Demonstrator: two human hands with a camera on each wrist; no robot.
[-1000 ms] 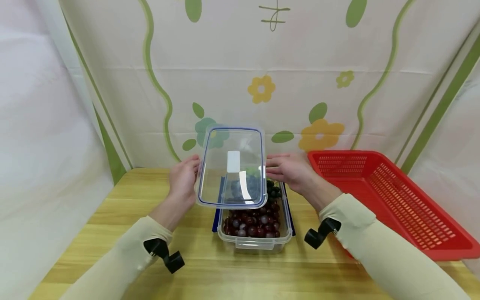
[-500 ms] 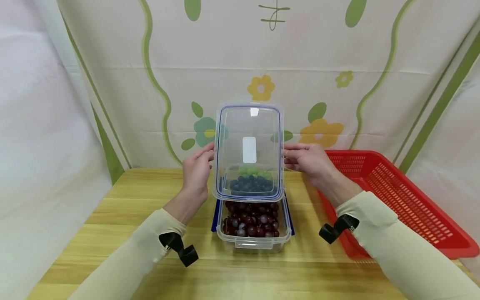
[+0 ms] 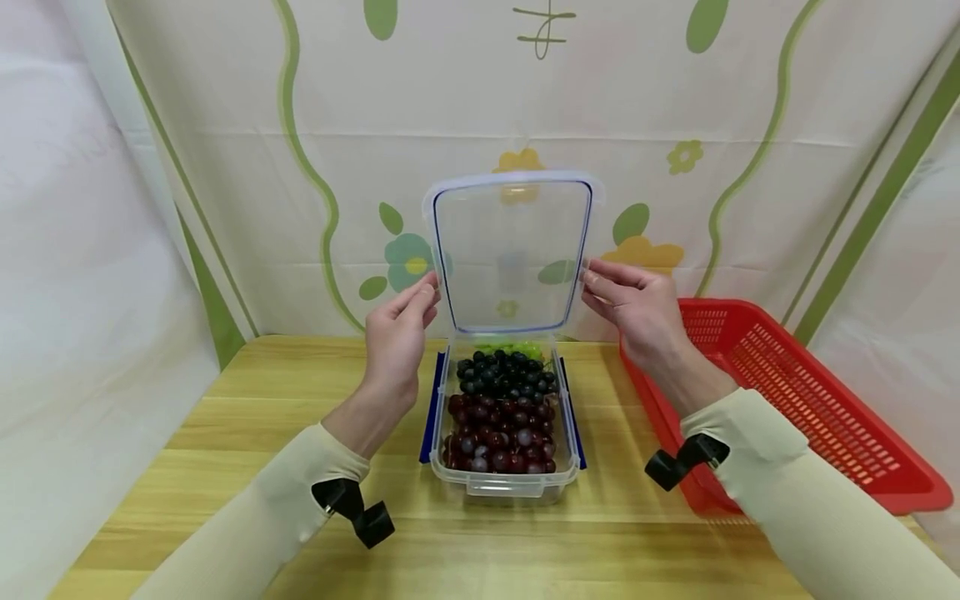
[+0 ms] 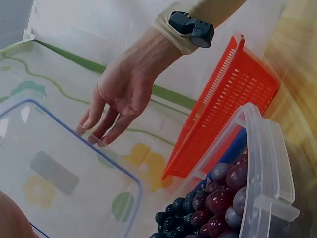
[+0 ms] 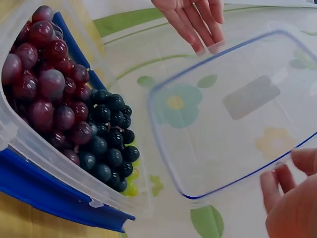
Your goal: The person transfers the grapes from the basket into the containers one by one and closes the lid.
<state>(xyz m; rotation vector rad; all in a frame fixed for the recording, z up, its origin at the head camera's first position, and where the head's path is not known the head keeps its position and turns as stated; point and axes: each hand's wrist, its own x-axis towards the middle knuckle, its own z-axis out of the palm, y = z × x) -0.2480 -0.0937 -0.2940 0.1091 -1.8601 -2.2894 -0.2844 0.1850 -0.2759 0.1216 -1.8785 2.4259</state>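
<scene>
A clear lid [image 3: 480, 250] with a blue seal stands nearly upright above the far end of a clear food container [image 3: 507, 484]. My left hand [image 3: 396, 340] pinches the lid's left edge, and my right hand [image 3: 647, 315] pinches its right edge. Inside the container, red grapes [image 3: 498, 437] fill the near part, dark grapes [image 3: 502, 375] lie behind them, and green grapes [image 3: 528, 349] are at the far end. Blue side flaps [image 3: 432, 412] hang outward along both long sides. From the right wrist view, the lid [image 5: 233, 163] is apart from the grapes.
A red perforated basket [image 3: 810, 400] stands on the right, beside my right forearm. The wooden table [image 3: 247, 450] runs back to a white printed cloth [image 3: 450, 92]. White fabric [image 3: 90, 292] hangs at the left.
Both hands have raised the lid and moved it slightly right. It has swung from a tilt over the container to nearly upright, uncovering the dark and green grapes.
</scene>
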